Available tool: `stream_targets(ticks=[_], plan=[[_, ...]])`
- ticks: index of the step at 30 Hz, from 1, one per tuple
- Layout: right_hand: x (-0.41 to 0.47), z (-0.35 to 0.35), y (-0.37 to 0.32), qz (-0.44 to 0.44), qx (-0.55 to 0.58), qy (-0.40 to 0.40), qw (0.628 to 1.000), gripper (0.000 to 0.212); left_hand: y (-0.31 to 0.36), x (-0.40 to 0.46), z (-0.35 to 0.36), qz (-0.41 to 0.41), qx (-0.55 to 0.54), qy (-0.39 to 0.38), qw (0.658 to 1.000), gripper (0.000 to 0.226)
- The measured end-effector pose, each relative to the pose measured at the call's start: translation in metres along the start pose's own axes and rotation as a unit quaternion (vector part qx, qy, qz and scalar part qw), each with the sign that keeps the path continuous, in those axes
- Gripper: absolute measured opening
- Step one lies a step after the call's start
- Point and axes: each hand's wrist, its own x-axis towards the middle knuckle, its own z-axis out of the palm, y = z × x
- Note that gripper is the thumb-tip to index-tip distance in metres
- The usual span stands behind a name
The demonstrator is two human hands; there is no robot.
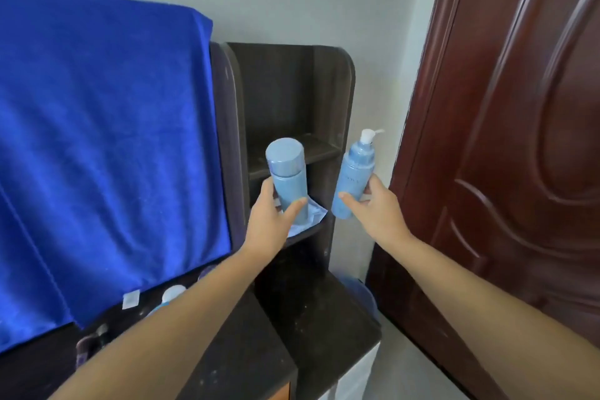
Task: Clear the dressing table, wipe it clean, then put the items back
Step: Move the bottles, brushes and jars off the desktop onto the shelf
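Left hand point(268, 224): fingers point(297, 206) wrapped around a capped light-blue bottle point(289, 178), upright, just above the pale blue cloth point(313, 213) on the lower shelf point(311, 230) of the dark shelf unit point(331, 101). Right hand point(373, 208): fingers clasping a light-blue pump bottle point(352, 182), tilted, off the shelf's right edge. Blue towel point(97, 140) draped at the counter's point(308, 318) back-left.

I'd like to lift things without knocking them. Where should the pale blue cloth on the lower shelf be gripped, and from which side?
Judging by the pose, pinch the cloth at its front corner overhanging the shelf edge, coming from the open front. The walls block the sides, and the capped bottle in the left hand hides the rest.
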Motion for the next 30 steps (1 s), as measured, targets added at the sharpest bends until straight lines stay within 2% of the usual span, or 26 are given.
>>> stream_targets(ticks=[4, 11, 21, 30], plan=[[0.067, -0.003, -0.011, -0.035, 0.007, 0.029, 0.999, 0.041, 0.015, 0.071, 0.014, 0.029, -0.015, 0.013, 0.999, 0.051], [0.157, 0.027, -0.008, -0.046, 0.005, 0.020, 0.999, 0.039, 0.003, 0.169, 0.026, -0.023, 0.031, 0.072, 0.997, 0.054], [0.238, 0.075, 0.021, -0.063, -0.039, -0.035, 0.997, 0.045, -0.028, 0.220, 0.042, -0.059, 0.082, 0.137, 0.986, 0.054], [0.253, 0.091, 0.043, -0.064, -0.020, -0.059, 0.996, 0.050, -0.039, 0.227, 0.043, -0.070, 0.157, 0.113, 0.979, 0.054]])
